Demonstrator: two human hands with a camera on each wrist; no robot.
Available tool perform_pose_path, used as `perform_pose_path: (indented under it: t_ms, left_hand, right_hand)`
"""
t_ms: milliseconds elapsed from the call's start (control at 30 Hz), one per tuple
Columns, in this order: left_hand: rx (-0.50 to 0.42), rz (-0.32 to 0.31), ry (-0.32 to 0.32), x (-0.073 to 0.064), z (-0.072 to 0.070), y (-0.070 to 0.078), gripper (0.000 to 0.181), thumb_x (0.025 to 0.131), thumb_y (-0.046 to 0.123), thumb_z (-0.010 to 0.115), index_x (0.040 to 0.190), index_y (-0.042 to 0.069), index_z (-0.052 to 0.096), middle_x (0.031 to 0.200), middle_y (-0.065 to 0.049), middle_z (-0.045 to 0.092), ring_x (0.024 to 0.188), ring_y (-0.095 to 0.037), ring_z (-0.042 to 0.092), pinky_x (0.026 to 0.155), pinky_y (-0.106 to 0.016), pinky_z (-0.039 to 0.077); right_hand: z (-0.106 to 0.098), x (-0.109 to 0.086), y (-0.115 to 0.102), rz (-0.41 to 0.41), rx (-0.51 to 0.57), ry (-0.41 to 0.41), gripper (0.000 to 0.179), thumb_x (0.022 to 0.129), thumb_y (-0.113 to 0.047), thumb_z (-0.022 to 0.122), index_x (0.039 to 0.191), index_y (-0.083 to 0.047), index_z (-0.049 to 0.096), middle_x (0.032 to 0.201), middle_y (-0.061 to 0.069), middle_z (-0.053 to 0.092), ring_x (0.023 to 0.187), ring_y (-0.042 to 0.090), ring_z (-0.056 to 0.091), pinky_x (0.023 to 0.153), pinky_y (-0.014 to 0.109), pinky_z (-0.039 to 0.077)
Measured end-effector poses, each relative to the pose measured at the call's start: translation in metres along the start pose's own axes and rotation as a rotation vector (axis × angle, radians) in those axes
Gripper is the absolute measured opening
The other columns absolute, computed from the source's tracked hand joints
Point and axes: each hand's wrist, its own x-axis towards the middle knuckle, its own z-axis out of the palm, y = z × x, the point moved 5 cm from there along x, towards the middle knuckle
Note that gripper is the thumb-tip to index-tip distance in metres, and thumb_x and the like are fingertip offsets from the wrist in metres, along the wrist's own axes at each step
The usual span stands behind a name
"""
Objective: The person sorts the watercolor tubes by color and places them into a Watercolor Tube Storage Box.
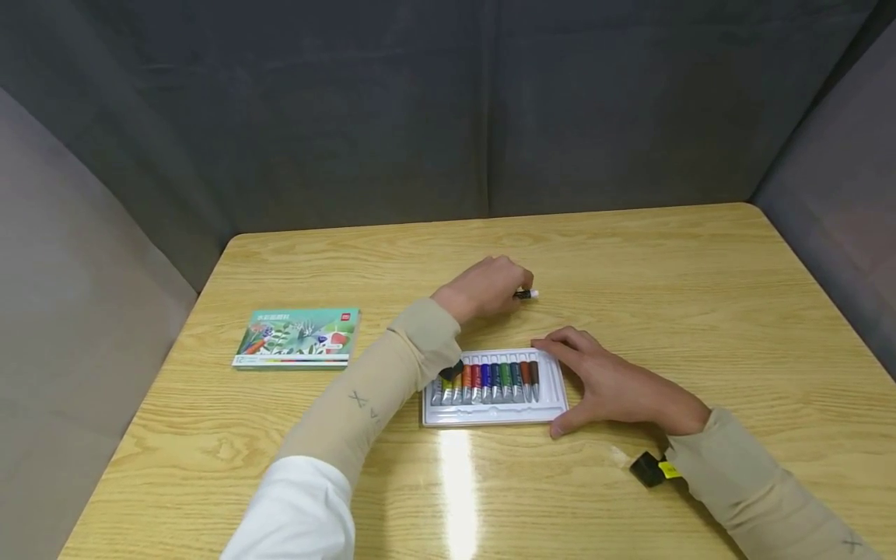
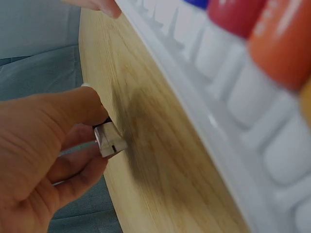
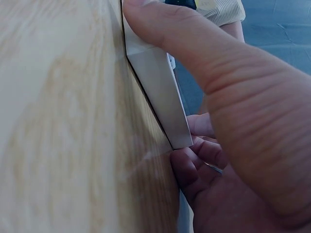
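Observation:
A white plastic tray point(image 1: 554, 393) lies on the table in the head view, with several coloured paint tubes point(image 1: 495, 385) side by side in its slots. My right hand point(image 1: 609, 385) spans the tray's right end, thumb at the near corner and fingertips at the far one. Beyond the tray, my left hand point(image 1: 486, 286) pinches a small paint tube point(image 1: 526, 294), low over the wood. The left wrist view shows the flat, pale crimped end of this tube point(image 2: 111, 140) past the fingertips; the rest is hidden in the hand.
A green printed paint box point(image 1: 297, 338) lies flat to the left of the tray. Dark curtain point(image 1: 364, 124) hangs behind the table's far edge, with pale panels point(image 1: 63, 311) along the sides. Black wrist devices point(image 1: 647, 470) hang close to the tabletop.

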Motion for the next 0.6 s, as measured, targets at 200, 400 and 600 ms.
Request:
perform_pose_path:
  t_ms: [200,400,600]
  left_hand:
    - [-0.024,0.057,0.024,-0.007,-0.002,0.002,0.010,0.098,0.018,0.071,0.106,0.015,0.076,0.100,0.003,0.074,0.083,-0.011,0.060,0.080,-0.025,0.052]
    - [-0.017,0.108,0.041,-0.014,0.001,0.004,0.007,0.097,0.017,0.072,0.104,0.015,0.072,0.099,0.002,0.070,0.086,-0.011,0.060,0.081,-0.025,0.052]
    - [-0.014,0.138,0.065,-0.022,0.005,0.006,0.006,0.098,0.019,0.072,0.102,0.016,0.068,0.097,0.003,0.064,0.084,-0.009,0.056,0.080,-0.022,0.051]
  right_hand:
    - [-0.001,0.001,0.001,-0.002,-0.013,0.004,0.122,0.066,-0.073,0.084,0.160,-0.013,0.037,0.152,0.010,0.039,0.138,0.032,0.044,0.109,0.056,0.047]
    - [-0.001,0.001,0.003,-0.006,-0.012,0.007,0.120,0.066,-0.073,0.084,0.159,-0.013,0.038,0.150,0.009,0.039,0.137,0.031,0.044,0.109,0.056,0.047]
    - [-0.001,0.001,0.004,-0.011,-0.019,0.010,0.121,0.066,-0.074,0.084,0.159,-0.013,0.038,0.151,0.009,0.039,0.138,0.032,0.043,0.109,0.057,0.047]
